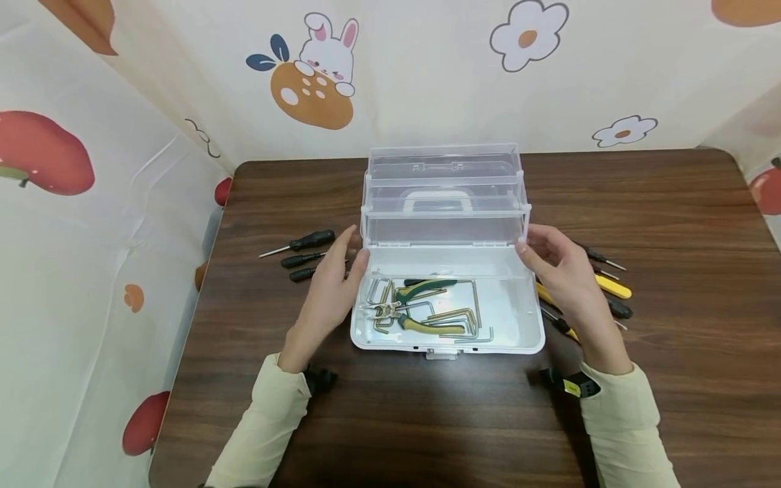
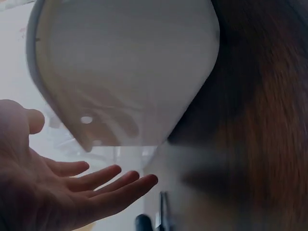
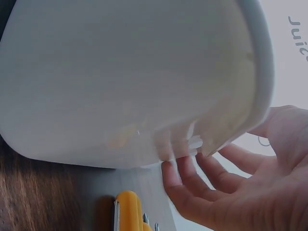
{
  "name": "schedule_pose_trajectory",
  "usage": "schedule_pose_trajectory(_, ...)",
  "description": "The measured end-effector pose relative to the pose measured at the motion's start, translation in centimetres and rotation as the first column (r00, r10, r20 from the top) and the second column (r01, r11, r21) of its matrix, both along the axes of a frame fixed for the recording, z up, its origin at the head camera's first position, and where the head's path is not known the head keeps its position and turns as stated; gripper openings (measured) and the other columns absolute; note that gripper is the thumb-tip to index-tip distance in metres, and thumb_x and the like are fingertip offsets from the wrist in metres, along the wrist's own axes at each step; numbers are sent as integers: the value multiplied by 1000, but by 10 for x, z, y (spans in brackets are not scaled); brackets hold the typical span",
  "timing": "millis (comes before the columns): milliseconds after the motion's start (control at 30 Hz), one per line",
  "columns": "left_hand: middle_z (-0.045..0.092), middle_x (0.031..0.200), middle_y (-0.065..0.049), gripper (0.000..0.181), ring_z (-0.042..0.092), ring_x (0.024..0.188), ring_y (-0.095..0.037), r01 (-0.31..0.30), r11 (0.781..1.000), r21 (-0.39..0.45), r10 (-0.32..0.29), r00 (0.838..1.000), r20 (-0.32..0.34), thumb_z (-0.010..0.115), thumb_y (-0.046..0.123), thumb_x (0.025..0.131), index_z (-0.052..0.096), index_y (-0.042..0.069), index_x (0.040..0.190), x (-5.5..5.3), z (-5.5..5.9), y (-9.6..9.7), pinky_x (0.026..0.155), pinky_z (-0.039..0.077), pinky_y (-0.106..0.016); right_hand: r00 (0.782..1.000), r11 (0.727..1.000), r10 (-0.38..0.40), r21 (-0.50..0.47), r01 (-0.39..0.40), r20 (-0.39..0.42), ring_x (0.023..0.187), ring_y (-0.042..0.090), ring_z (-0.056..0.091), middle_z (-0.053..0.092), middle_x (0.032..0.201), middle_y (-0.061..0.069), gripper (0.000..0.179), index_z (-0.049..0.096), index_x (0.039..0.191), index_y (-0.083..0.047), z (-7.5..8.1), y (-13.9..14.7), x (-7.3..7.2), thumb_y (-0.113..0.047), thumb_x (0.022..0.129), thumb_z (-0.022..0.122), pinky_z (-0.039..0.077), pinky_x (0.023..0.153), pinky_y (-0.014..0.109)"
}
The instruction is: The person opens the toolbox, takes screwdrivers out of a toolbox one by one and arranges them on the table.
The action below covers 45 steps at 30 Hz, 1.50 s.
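A white toolbox (image 1: 512,315) stands with its clear lid and trays (image 1: 445,196) raised at the back. Inside its base lie pliers (image 1: 421,291) with green and yellow handles and several hex keys (image 1: 454,318). My left hand (image 1: 332,281) is beside the box's left end, fingers extended; the left wrist view shows the hand (image 2: 72,187) apart from the end wall (image 2: 130,72). At the right rear corner is my right hand (image 1: 564,268). In the right wrist view, its fingertips (image 3: 180,168) touch the outer end wall (image 3: 120,82), and the thumb is partly hidden behind the rim.
Several black-handled screwdrivers (image 1: 312,239) lie on the brown wooden table (image 1: 396,420) left of the box. On the right, partly under my hand, are black and yellow tools (image 1: 613,287). A patterned wall covering (image 1: 427,81) rises behind the table.
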<state>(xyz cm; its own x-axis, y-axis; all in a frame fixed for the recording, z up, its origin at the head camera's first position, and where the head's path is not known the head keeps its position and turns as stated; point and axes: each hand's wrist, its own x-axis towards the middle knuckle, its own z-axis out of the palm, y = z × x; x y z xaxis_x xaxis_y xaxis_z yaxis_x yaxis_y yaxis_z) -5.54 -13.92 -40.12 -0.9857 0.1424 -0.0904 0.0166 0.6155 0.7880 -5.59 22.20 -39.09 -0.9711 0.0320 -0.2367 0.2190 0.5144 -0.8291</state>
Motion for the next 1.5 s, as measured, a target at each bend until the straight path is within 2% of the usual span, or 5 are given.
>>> schedule_pose_trajectory(267,37,163,-19,63,37,149,-31,76,972,222,-82,996,21,32,45,114,21,14,168,-8,-9,11,122,33,-58,1000,998,-11,-61,11,-3,131,43,56,60,140,25,55,48,154,-11,3,-4,3,-40,108,55,45,107,65)
schedule_pose_trajectory(667,32,164,-19,57,31,151,-29,50,956,288,-47,999,-19,39,33,114,25,13,166,4,-11,17,122,29,-61,994,999,-3,-46,-2,-112,107,9,65,68,126,13,39,60,139,-8,3,-5,8,-30,106,61,51,83,11)
schedule_pose_trajectory(833,34,163,-14,55,34,150,-24,74,957,280,-39,991,-130,41,31,113,30,16,165,15,-12,14,122,31,-56,970,996,-24,-91,2,-241,107,2,65,68,126,2,31,65,134,-8,5,-6,19,-17,104,65,51,87,10)
schedule_pose_trajectory(1167,32,167,-14,55,33,152,-23,152,951,270,-38,922,-384,48,12,108,36,8,162,31,-11,17,122,33,-52,906,950,-93,-311,-44,-412,121,10,66,70,127,2,34,64,132,5,12,-4,40,8,98,63,52,99,13)
schedule_pose_trajectory(1500,40,161,-10,52,40,147,-23,68,962,264,2,966,-257,45,28,112,38,15,162,26,-12,17,120,36,-53,924,975,-61,-222,-26,-377,113,7,66,68,124,-3,32,64,133,2,6,-7,33,0,101,63,52,94,12)
